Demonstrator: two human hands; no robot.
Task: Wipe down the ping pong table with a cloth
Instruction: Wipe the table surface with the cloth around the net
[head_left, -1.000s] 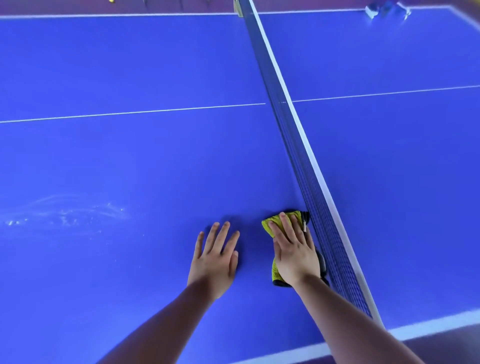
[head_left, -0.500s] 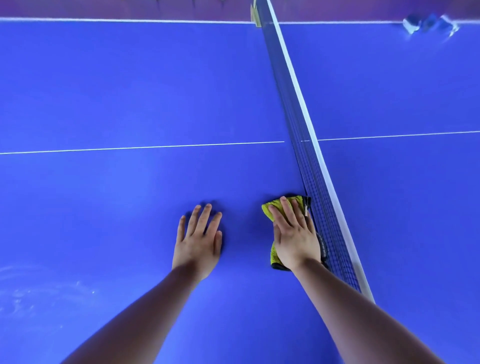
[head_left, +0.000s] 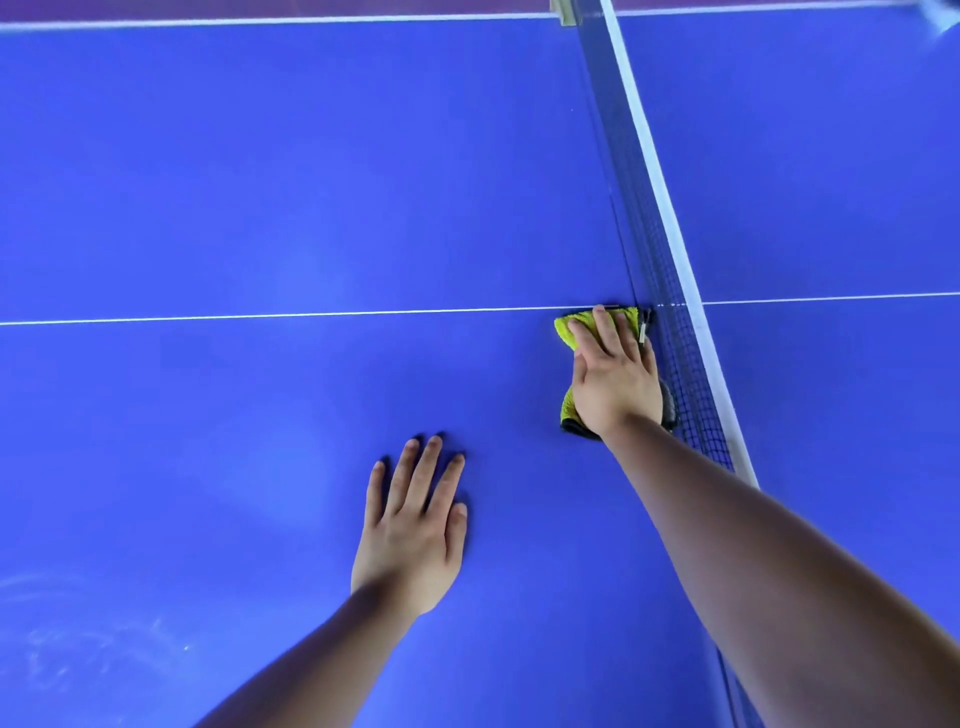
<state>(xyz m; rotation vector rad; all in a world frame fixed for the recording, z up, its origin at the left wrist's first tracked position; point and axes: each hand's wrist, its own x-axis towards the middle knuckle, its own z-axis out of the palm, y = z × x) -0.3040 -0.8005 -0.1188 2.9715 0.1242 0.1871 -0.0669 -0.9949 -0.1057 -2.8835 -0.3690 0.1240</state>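
Head view. My right hand (head_left: 615, 384) lies flat on the yellow-green cloth (head_left: 566, 330), fingers straight, pressing it down rather than clutching it. The cloth sits right of centre in the frame, on the blue ping pong table (head_left: 260, 182), touching the foot of the net (head_left: 670, 291), with its far edge at the white centre line (head_left: 260, 315). My left hand (head_left: 410, 540) is spread flat on bare table at lower centre, holding nothing and serving as a brace.

Step in hand, as I judge it: wiping the strip along the net. The next move calls for steady downward pressure and a stroke parallel to the net, without snagging the mesh. Faint streaks (head_left: 62, 649) show at lower left.

No brand or writing is readable; a small tag at the cloth's net-side edge is too small to read.
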